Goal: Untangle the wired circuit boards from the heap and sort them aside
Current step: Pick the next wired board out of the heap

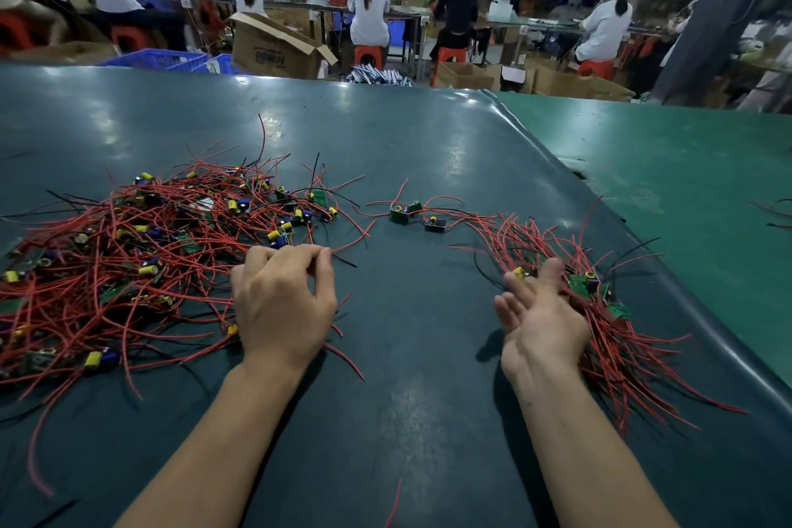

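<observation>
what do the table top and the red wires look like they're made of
Table top: likely a dark green rubber or vinyl mat, semi-glossy, since lamps reflect in soft patches and its right edge rolls over. Red wires: thin, plastic-insulated by the look, smooth and flexible, holding loose curves; any metal core isn't visible.

Overhead glare, blurred background, fisheye edges

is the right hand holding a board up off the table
No, the right hand lies open, fingers straight, against the sorted pile on the table, lifting nothing.
</observation>
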Demonstrator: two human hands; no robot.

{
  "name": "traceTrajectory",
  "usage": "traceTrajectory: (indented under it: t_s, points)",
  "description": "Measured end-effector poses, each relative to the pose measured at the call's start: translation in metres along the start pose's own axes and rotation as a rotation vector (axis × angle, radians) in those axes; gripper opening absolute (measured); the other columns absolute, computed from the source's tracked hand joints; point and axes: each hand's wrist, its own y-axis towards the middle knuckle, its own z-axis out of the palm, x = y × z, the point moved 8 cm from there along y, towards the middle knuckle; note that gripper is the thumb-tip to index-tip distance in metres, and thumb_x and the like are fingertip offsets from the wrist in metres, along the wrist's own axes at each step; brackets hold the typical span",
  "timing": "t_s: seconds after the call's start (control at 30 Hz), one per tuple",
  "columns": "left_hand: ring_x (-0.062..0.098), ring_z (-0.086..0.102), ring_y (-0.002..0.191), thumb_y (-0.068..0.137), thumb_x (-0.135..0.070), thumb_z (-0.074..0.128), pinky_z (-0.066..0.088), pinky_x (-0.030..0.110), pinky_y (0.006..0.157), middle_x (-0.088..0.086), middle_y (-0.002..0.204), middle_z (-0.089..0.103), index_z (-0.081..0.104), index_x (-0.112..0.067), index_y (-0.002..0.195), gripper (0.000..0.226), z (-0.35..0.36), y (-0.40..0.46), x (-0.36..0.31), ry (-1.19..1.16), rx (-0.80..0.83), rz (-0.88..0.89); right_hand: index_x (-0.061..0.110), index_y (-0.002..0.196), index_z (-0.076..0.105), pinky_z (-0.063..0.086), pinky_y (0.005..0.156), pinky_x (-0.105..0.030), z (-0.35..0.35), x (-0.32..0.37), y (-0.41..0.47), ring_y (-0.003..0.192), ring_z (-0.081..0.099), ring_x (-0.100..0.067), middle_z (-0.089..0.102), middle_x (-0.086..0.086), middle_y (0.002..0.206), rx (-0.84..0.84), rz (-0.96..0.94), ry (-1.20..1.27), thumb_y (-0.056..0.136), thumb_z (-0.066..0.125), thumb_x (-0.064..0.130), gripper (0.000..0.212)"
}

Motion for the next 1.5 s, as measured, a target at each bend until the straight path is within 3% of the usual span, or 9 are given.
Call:
traceTrajectory:
  t_s: [0.3,0.5,0.6,0.67,0.83,1.03,1.17,1.33,1.5]
  points:
    - [0.038,0.047,0.108,0.09,-0.036,0.059,0.036,0.047,0.088,0.016,0.114,0.059,0.066,-0.011,0.111,0.033,0.012,-0.003,0.033,0.452,0.261,-0.269,0.005,0.086,0.067,0.045,0.036,-0.019,0.018,-0.013,-0.006,0.042,0.057,-0.012,0.072,-0.007,0.07,0.209,0.082,-0.243,0.1,0.053,0.027,0.03]
    - [0.042,0.046,0.111,0.091,-0.024,0.059,0.039,0.049,0.09,0.022,0.117,0.057,0.064,-0.008,0.113,0.028,0.006,-0.002,0.038,0.418,0.252,-0.316,0.014,0.08,0.069,0.05,0.062,-0.016,0.023,-0.011,-0.004,0.08,0.057,-0.009,0.065,0.005,0.084,0.228,0.024,-0.226,0.093,0.065,0.016,0.014]
    - [0.042,0.045,0.112,0.092,-0.019,0.056,0.039,0.047,0.091,0.021,0.118,0.06,0.062,-0.008,0.118,0.029,0.006,-0.002,0.041,0.432,0.272,-0.335,0.018,0.087,0.073,0.044,0.075,-0.013,0.029,-0.009,-0.005,0.116,0.055,-0.004,0.055,0.01,0.131,0.282,0.016,-0.212,0.091,0.066,0.017,0.007]
    - [0.043,0.046,0.109,0.088,-0.012,0.055,0.039,0.046,0.09,0.02,0.119,0.061,0.061,-0.008,0.121,0.033,0.006,-0.002,0.044,0.435,0.292,-0.338,0.016,0.096,0.073,0.042,0.09,-0.019,0.029,-0.008,-0.003,0.128,0.049,-0.007,0.048,0.008,0.143,0.302,0.046,-0.167,0.091,0.064,0.017,0.01]
    - [0.044,0.049,0.105,0.084,-0.001,0.055,0.041,0.048,0.086,0.021,0.119,0.059,0.06,-0.008,0.123,0.04,0.001,-0.001,0.048,0.347,0.259,-0.331,0.01,0.082,0.07,0.049,0.053,-0.022,0.036,-0.009,-0.014,0.076,0.067,-0.02,0.074,-0.001,0.084,0.43,0.097,-0.249,0.097,0.054,0.018,0.024]
    - [0.042,0.054,0.097,0.081,0.013,0.057,0.045,0.049,0.084,0.021,0.107,0.06,0.065,-0.004,0.118,0.042,-0.023,0.008,0.018,0.076,-0.064,-0.09,0.014,0.073,0.07,0.041,0.044,-0.018,0.04,-0.011,-0.02,0.058,0.062,-0.01,0.074,0.0,0.078,0.471,0.02,-0.425,0.098,0.054,0.024,0.031]
    - [0.033,0.056,0.104,0.084,0.013,0.061,0.046,0.033,0.095,0.021,0.11,0.058,0.062,0.0,0.122,0.04,-0.036,0.002,-0.017,-0.115,-0.246,0.225,0.014,0.072,0.072,0.041,0.042,-0.019,0.051,-0.022,-0.036,0.057,0.061,-0.012,0.074,-0.005,0.083,0.625,0.086,-0.409,0.096,0.058,0.022,0.03]
    - [0.023,0.058,0.113,0.079,0.019,0.055,0.046,0.031,0.101,0.013,0.12,0.058,0.053,-0.003,0.13,0.055,-0.024,-0.014,-0.056,-0.426,-0.068,0.498,0.011,0.083,0.075,0.043,0.041,-0.021,0.068,-0.041,-0.067,0.056,0.062,-0.016,0.07,-0.012,0.078,0.89,0.217,-0.371,0.084,0.061,0.038,0.03]
    - [0.017,0.06,0.116,0.073,0.022,0.056,0.048,0.029,0.1,0.009,0.123,0.063,0.059,-0.005,0.126,0.06,0.001,-0.029,-0.075,-0.578,0.21,0.567,0.018,0.084,0.076,0.044,0.041,-0.02,0.073,-0.046,-0.073,0.055,0.062,-0.013,0.071,-0.007,0.082,0.938,0.233,-0.257,0.079,0.066,0.034,0.02]
